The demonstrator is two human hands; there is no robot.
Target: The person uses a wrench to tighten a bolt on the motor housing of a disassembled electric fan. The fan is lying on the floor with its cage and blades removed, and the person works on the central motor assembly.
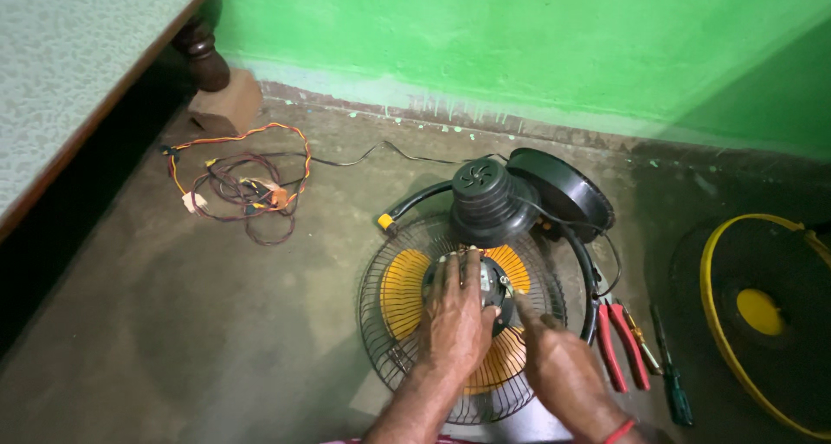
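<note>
Lower centre: left hand (456, 318), fingers flat and together, covers one dark round fan motor (490, 281) on one black wire guard (385, 323); right hand (558, 362) pinches beside it. Two red-handled pliers (620, 344); brown concrete floor (216, 323), green wall (519, 37).

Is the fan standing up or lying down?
Lying down. The fan rests flat on the floor, its wire guard facing up, with both hands on the motor at its middle.
</note>
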